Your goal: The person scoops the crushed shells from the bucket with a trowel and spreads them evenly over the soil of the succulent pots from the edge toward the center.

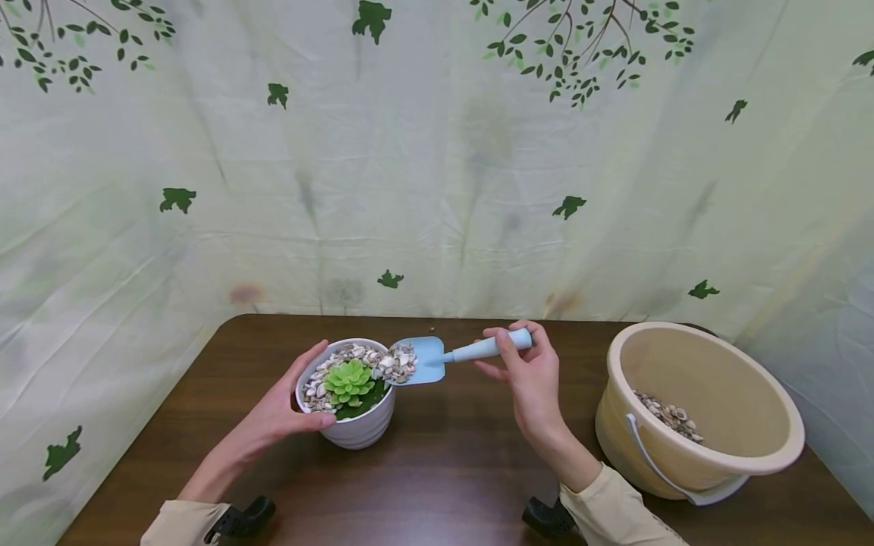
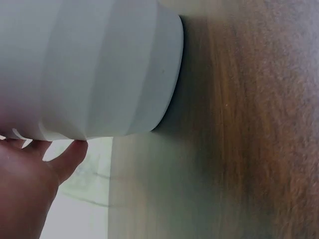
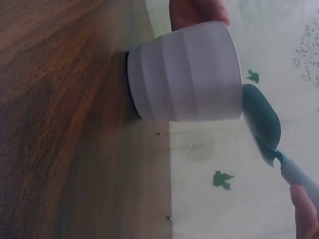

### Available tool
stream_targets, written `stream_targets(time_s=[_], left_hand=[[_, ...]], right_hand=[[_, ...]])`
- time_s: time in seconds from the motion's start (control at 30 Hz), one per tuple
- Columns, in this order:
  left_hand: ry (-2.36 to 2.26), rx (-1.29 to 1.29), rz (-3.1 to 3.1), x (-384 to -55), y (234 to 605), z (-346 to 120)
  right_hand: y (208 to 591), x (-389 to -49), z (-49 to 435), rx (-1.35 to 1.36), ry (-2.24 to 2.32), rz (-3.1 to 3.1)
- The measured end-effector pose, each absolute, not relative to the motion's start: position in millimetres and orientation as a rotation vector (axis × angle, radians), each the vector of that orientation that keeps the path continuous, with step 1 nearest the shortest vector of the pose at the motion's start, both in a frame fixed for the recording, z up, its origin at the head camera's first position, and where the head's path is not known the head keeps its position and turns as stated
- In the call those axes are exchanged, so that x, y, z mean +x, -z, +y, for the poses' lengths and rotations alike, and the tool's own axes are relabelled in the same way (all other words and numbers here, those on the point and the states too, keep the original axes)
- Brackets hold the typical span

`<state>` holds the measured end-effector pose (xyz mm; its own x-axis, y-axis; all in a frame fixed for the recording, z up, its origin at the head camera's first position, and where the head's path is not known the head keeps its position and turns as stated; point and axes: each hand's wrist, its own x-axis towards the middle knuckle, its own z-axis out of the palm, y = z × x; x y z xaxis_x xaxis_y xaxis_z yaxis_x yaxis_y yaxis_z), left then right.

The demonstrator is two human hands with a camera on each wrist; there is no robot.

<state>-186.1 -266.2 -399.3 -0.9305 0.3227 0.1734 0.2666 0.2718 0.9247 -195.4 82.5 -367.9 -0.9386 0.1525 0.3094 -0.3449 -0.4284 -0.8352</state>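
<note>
A: Where's the pot [image 1: 358, 434]?
B: Standing on the surface [image 1: 437, 470], between 7 and 8 o'clock from the middle of the head view. It's round and whitish, its wall banded in smooth, broad ridges. Inside sit a rosette-shaped succulent [image 1: 348, 381] with plump bright-green leaves, small mottled stones [image 1: 317, 394], and a dark-green patch [image 1: 362, 404] at 5 o'clock.

A: Who's steadying it?
B: The left hand [image 1: 290, 398], at the pot's 9 o'clock. Its grip spreads about as wide as the pot, thumb at the rim near 7, fingertips near 11.

A: And the other grip?
B: The right hand [image 1: 532, 371] has closed its grip to a handle's width, thumb and fingers pinching the trowel [image 1: 430, 360]. That's pale blue, slim-handled, with a rounded-cornered blade reaching the pot's rim between 2 and 3 o'clock, a heap of stones on it.

A: Farther out?
B: At the pot's 3 o'clock, a cream bucket [image 1: 614, 428], thick-rimmed, more stones inside. The surface is dark wood-grain; towards 12 hangs a creased cloth [image 1: 437, 167] printed with leaves.
</note>
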Motion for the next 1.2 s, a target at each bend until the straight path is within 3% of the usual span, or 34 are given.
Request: stream_targets(time_s=[0.4, 0.73, 1.2], left_hand=[[-1.611, 0.519, 2.727, -177.4, 395.6, -256.6], [-1.777, 0.455, 2.508, -169.5, 392.9, -258.4], [-1.651, 0.441, 2.693, -166.3, 396.3, -253.8]], right_hand=[[360.0, -194.8, 78.1, 0.34, -2.316, -1.554], [351.4, -193.0, 75.1, 0.417, -2.235, -1.609], [347.5, -189.8, 70.2, 0.459, -2.152, -1.631]])
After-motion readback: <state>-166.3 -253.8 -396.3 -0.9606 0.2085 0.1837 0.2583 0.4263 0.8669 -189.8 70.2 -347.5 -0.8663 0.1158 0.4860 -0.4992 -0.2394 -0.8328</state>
